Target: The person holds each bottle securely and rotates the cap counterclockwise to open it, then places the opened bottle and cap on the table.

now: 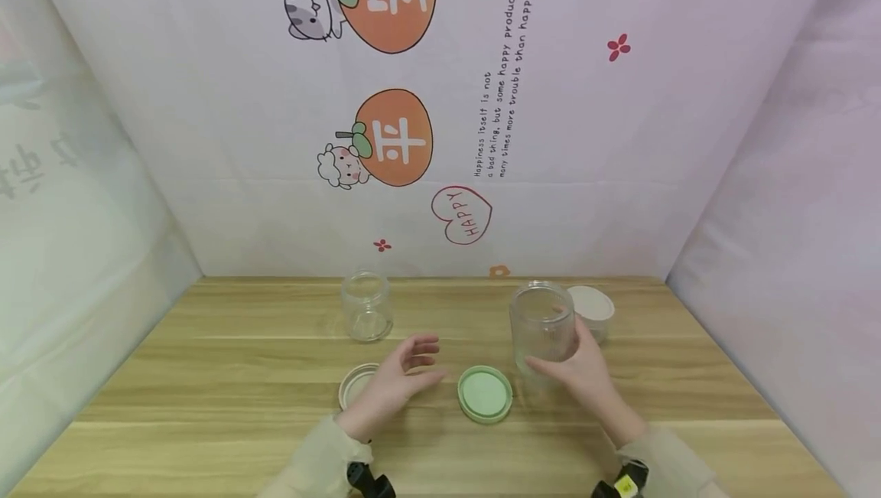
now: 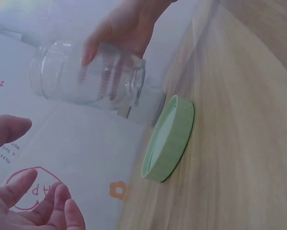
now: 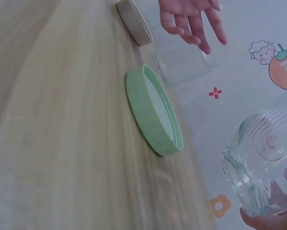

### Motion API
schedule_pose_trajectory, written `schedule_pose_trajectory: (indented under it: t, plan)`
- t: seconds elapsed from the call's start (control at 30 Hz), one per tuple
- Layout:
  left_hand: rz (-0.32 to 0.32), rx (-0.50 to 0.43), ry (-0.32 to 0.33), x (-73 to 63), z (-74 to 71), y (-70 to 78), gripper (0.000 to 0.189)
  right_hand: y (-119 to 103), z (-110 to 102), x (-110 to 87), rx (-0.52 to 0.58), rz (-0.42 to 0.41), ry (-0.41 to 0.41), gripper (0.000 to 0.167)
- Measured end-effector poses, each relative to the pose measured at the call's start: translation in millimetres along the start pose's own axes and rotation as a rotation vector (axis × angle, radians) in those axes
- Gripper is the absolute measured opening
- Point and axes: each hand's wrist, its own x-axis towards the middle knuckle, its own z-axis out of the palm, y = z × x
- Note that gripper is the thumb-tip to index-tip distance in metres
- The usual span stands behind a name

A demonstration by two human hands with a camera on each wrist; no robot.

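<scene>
My right hand (image 1: 581, 364) grips a clear ribbed glass jar (image 1: 540, 330) around its side, thumb in front. In the right wrist view the jar's narrower neck (image 3: 244, 184) faces the tabletop, so it is held upside down, raised off the wood. A round green lid (image 1: 485, 395) lies recessed side up on the table, just left of this jar. Left of the lid, my left hand (image 1: 402, 379) hovers with fingers loosely bent and nothing in them. Below its wrist a pale beige lid (image 1: 354, 385) lies partly hidden.
Another clear glass jar (image 1: 366, 310) stands uncovered at the back left of the wooden table (image 1: 227, 375). Behind my right hand is a jar with a white lid (image 1: 590, 304), partly covered. A printed white cloth (image 1: 585, 177) hangs along the back, with cloth at both sides.
</scene>
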Motion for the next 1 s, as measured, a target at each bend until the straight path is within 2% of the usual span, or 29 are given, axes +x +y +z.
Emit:
schedule_pose_trajectory:
  t: [0.23, 0.47, 0.57, 0.8, 1.0]
  plan:
    - [-0.003, -0.007, 0.018, -8.2, -4.2, 1.3, 0.052, -4.7, 13.9, 29.9, 0.093, 0.014, -0.014, 0.094]
    - [-0.04, -0.073, 0.006, -15.5, -6.5, -2.6, 0.055, -1.1, 30.2, 53.3, 0.089, 0.022, 0.011, 0.096]
    - [-0.051, -0.095, 0.017, -16.9, -8.1, -5.1, 0.055, -1.4, 36.8, 61.3, 0.08, 0.032, -0.007, 0.094]
    - [-0.048, -0.084, 0.036, -19.3, -10.7, -8.3, 0.055, -1.1, 52.4, 77.3, 0.061, 0.065, -0.05, 0.088]
    - [-0.06, -0.088, 0.019, -20.7, -11.4, -9.5, 0.055, 4.3, 63.4, 88.5, 0.087, 0.059, -0.077, 0.083]
